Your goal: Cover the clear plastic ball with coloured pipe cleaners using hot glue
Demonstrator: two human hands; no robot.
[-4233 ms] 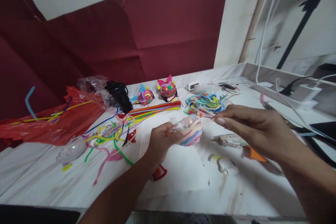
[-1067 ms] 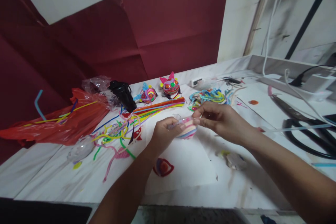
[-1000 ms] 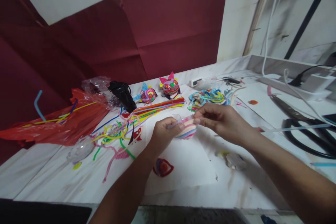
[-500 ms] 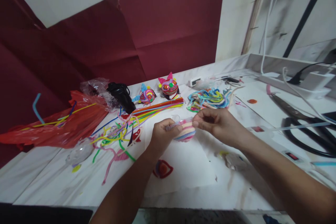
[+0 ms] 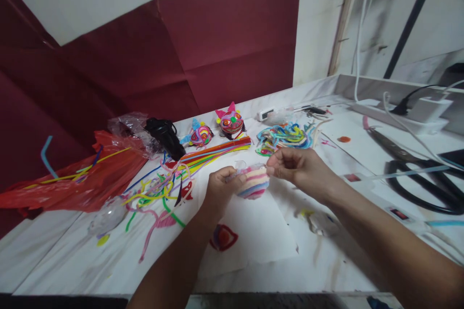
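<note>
My left hand [image 5: 224, 187] is closed on the left side of a small rounded piece [image 5: 253, 184] covered in cream, pink and blue stripes that look like pipe cleaners. A bit of clear plastic shows along its upper edge. The thumb and forefinger of my right hand [image 5: 295, 169] pinch together at the piece's upper right edge; what lies between those fingertips is too small to make out. The piece is above a white paper sheet [image 5: 261, 236]. Below my left hand, a red eye shape with an orange centre [image 5: 224, 238] rests on that sheet.
Loose pipe cleaners [image 5: 159, 193] lie left, beside a red plastic bag [image 5: 90, 174]. A pipe-cleaner bundle [image 5: 217, 149], two decorated animal faces [image 5: 231, 122] and a black bottle [image 5: 166, 137] stand behind. A coiled pile [image 5: 286, 136], scissors [image 5: 409, 159] and a power strip [image 5: 402, 117] are right.
The striped piece has tilted slightly, showing more of its striped face and less of its plastic edge. Both hands keep nearly the same place and grip. The view has shifted a little.
</note>
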